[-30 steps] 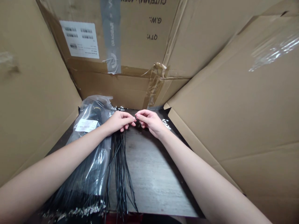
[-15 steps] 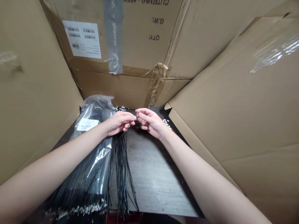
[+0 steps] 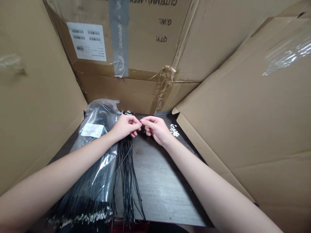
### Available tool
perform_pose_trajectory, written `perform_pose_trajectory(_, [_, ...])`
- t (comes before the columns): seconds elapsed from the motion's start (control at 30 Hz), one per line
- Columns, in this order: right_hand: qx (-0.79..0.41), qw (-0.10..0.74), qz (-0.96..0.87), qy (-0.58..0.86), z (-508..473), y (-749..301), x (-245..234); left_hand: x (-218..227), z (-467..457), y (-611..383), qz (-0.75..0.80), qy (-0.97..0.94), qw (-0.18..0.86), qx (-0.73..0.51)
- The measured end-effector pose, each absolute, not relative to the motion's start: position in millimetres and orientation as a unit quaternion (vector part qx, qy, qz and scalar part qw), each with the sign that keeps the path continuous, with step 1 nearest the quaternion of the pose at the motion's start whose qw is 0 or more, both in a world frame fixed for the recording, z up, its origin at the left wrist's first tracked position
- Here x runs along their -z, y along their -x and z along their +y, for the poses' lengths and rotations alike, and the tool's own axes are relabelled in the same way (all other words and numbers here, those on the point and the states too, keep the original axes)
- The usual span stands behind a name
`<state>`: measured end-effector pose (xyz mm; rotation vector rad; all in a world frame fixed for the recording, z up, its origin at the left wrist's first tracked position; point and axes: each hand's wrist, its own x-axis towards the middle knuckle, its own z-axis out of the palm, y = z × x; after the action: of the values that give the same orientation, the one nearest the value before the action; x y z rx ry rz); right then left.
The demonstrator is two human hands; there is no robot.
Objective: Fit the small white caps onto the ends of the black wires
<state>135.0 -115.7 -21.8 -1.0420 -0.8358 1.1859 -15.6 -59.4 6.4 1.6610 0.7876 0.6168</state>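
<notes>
My left hand (image 3: 125, 127) and my right hand (image 3: 155, 128) meet fingertip to fingertip at the far end of a wooden table (image 3: 157, 181). Both pinch something tiny between thumb and forefinger; the left seems to hold the end of a thin black wire. A loose bunch of black wires (image 3: 127, 171) runs from under my left hand toward the near edge. Left of it lies a clear plastic bag (image 3: 96, 161) full of more black wires with metal tips, a white label on top.
Cardboard boxes wall in the table: a flap on the left (image 3: 34, 106), a taped box with a shipping label behind (image 3: 136, 55), a large sheet on the right (image 3: 247, 113). Small white parts (image 3: 174, 130) lie scattered beside my right hand.
Both hands have stayed together at the far end of the table, shifting slightly; the fingers have worked on the small piece between them. The wires barely moved.
</notes>
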Motion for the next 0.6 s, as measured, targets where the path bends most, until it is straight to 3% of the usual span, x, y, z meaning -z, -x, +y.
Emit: perform_pose_trajectory(0.6, [-0.498, 0.654, -0.336, 0.459, -114.1, -133.2, 21.7, -1.3, -57.0, 15.4, 0.347, -0.721, 0.547, -0.246])
